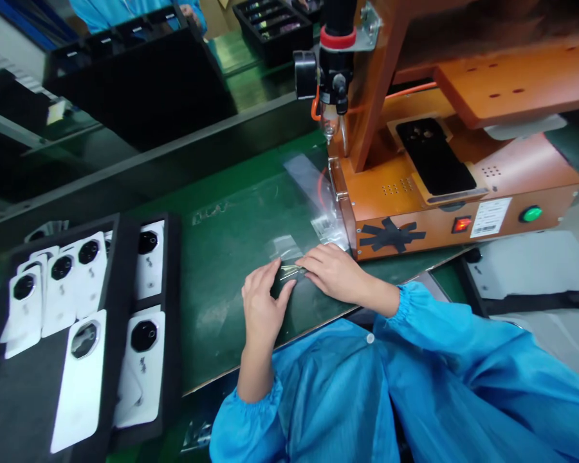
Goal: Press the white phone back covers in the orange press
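Observation:
My left hand point(263, 302) and my right hand point(332, 271) rest together on the green mat point(231, 244), in front of an orange press machine point(458, 193). Between their fingertips lies a small clear film piece point(289, 271) with thin glints, and both hands pinch it. More clear film strips point(313, 186) lie on the mat toward the machine. A black phone back cover point(434, 157) sits in the machine's fixture. Both my sleeves are blue.
Black foam trays point(120, 270) at the left hold several white phone back covers point(147, 257) with round camera rings. Another black tray point(139, 71) stands at the back, where another person in blue point(125, 9) works. A red switch point(462, 224) and green button point(531, 213) face me.

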Demonstrator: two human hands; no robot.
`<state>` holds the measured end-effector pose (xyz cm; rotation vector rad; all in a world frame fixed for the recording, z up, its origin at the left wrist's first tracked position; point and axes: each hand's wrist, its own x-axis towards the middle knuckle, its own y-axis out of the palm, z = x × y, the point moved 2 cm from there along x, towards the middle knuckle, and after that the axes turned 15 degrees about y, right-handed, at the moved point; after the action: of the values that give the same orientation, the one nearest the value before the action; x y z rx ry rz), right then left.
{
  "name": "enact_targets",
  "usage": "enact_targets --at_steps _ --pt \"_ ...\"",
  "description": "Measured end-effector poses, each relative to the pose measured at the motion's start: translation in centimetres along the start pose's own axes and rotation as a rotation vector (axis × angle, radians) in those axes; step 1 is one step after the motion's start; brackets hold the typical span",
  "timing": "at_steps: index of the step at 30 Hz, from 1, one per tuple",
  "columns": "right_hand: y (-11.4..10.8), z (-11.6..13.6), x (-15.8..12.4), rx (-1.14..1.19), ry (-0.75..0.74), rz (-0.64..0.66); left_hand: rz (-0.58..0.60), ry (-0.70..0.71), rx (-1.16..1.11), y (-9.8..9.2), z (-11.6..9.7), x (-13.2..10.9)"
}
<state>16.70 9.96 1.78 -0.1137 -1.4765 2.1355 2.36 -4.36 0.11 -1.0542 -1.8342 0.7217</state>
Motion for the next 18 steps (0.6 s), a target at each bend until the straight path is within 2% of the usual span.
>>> enact_targets --at_steps 3,6,9,11,12,16,18 --pt "-0.7 0.4 0.2 0.007 0.032 0.029 0.036 0.013 -0.089 -0.8 0.1 0.1" --pt "-1.3 0.9 0.6 -0.006 0.064 -0.001 0.059 0.003 -0.196 -1.9 0.2 -0.1" --pt "-1.2 0.9 1.1 -0.044 0.102 -0.040 -0.122 -0.065 -0.181 -3.2 0.5 0.0" --pt "-0.8 0.6 1.6 -0.070 0.128 -0.050 -0.227 -0.102 -0.110 -3.4 0.9 0.3" --pt "-0.6 0.5 1.9 -0.081 0.139 -0.050 -0.226 -0.099 -0.074 -3.1 1.0 0.6" --pt "0.5 0.4 3.6 -0.086 0.141 -0.045 -0.039 -0.051 0.073 -0.8 1.5 2.2" --pt "0.9 0.5 4.5 -0.051 0.091 -0.034 -0.011 -0.082 0.106 0.1 1.6 2.6"
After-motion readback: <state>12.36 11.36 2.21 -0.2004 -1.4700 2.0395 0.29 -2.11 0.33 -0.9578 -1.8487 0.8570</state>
